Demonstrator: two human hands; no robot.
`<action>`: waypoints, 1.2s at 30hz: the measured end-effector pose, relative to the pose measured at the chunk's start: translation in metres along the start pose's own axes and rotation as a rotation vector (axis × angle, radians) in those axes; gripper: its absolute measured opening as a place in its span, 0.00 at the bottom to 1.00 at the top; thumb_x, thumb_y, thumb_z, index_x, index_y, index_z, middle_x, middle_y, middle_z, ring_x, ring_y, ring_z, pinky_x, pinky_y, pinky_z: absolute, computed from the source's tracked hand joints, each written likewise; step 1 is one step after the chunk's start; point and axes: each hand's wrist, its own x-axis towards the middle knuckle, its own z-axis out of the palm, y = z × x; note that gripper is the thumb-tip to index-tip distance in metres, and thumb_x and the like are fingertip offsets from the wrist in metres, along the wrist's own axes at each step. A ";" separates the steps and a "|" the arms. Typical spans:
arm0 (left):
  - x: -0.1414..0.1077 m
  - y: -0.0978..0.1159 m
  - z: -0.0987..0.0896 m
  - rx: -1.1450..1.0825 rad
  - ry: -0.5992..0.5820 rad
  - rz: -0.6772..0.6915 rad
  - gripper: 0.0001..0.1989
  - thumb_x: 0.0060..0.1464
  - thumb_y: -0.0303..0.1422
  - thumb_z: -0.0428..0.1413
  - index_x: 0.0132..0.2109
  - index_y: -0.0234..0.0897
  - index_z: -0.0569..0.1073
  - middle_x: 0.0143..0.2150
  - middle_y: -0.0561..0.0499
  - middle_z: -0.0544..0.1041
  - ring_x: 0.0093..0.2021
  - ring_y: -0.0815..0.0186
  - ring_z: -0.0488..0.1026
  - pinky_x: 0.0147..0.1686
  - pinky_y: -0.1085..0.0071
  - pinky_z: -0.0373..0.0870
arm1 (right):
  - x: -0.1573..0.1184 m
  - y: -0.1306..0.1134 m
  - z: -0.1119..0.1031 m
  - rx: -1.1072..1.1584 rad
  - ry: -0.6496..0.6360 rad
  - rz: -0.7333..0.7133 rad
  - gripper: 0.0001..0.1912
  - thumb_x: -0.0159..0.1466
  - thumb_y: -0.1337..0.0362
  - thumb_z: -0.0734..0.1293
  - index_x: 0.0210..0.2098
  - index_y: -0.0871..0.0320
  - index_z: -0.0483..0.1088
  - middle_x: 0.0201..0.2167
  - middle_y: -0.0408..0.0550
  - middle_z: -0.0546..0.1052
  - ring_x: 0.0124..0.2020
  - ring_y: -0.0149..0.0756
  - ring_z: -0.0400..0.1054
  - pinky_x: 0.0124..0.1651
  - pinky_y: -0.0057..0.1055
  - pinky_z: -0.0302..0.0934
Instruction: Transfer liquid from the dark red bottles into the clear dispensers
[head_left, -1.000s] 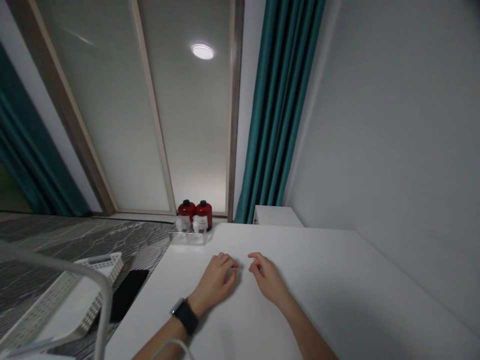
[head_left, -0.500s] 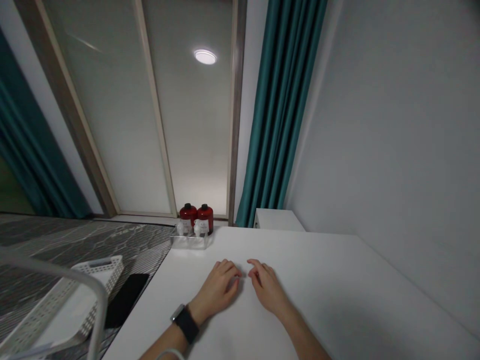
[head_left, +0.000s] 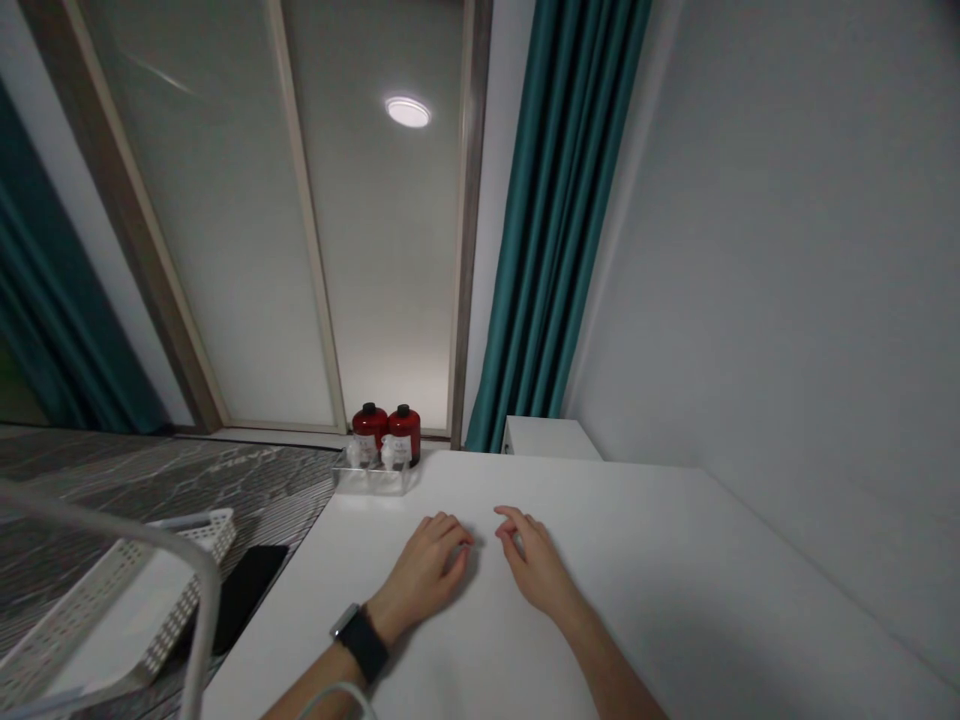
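Both hands are over the white table (head_left: 450,665), a small gap between them. My left hand (head_left: 429,560), with a dark-banded watch (head_left: 360,643) on its wrist, lies low with fingers bent and the thumb apart from them. Nothing shows in its grasp. Across the gap, my right hand (head_left: 536,565) has its index finger stretched toward the left and its thumb apart; I see nothing held there either. Beyond the left hand, at the table's far left corner, a clear tray (head_left: 371,482) stands with two red bottles (head_left: 405,425) with black caps and white pump heads (head_left: 388,455).
Left of the table are a white perforated basket (head_left: 180,600) and a flat black object (head_left: 251,590). A curved grey-white tube (head_left: 201,600) crosses the lower left. Behind stand a white cabinet (head_left: 551,438), teal curtain (head_left: 544,250) and frosted sliding door (head_left: 390,270); a wall (head_left: 787,250) is right.
My left hand has drawn slightly left, widening the gap between the hands. The right hand holds nearly the same place and pose. The whole view has shifted a little.
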 end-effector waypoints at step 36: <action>0.000 -0.007 0.004 -0.122 -0.085 0.000 0.12 0.57 0.21 0.51 0.42 0.39 0.76 0.40 0.49 0.78 0.44 0.61 0.73 0.47 0.67 0.69 | -0.004 -0.022 0.006 0.002 -0.145 -0.046 0.15 0.65 0.74 0.60 0.47 0.55 0.73 0.40 0.49 0.78 0.44 0.41 0.71 0.51 0.36 0.63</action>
